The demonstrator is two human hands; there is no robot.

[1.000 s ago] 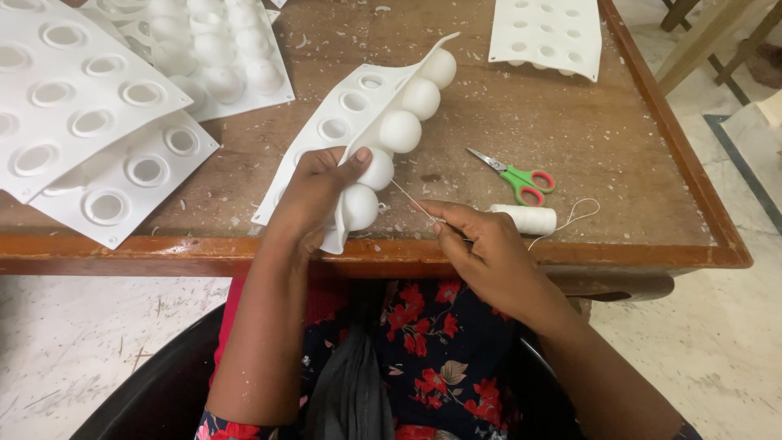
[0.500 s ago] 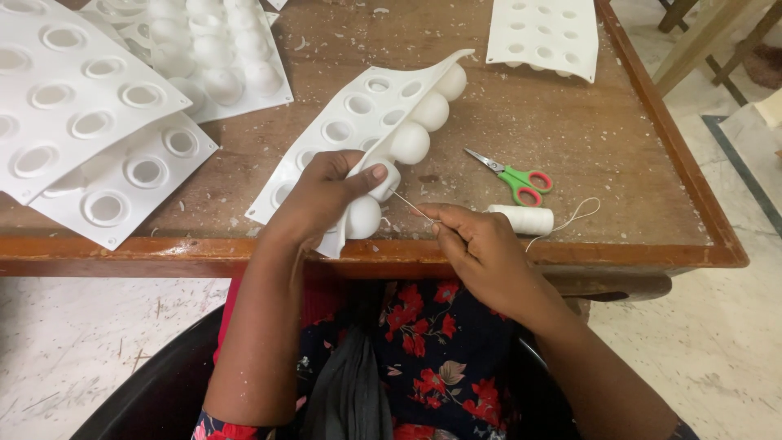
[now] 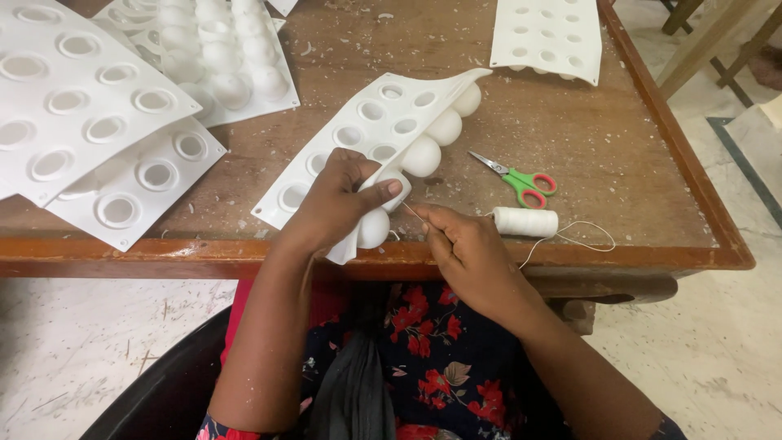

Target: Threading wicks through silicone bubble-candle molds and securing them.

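1. The person sits at a wooden table (image 3: 570,138), leaning over its near edge, with a floral garment showing in the lap below.
2. The left hand (image 3: 338,204) grips a white flexible mould sheet (image 3: 366,130), fingers curled over its near end and the thumb pressed against one of the round white cups bulging from its underside. The sheet is tilted up on its side, its far end resting on the table, so a row of rounded cups faces to the right.
3. The right hand (image 3: 464,244) is pinched narrow, thumb and forefinger closed on a thin needle (image 3: 414,213) whose tip sits at the cup beside the left thumb. The hands are just beside each other.
4. A spool of white thread (image 3: 525,222) lies on the table just right of the right hand, a loose strand trailing toward the table edge.
5. Green-and-red-handled scissors (image 3: 521,181) lie just beyond the spool, blades closed.
6. More white mould sheets (image 3: 98,122) are stacked at the far left, some upturned with domes showing; another sheet (image 3: 546,37) lies at the far right.
7. White crumbs speckle the tabletop.
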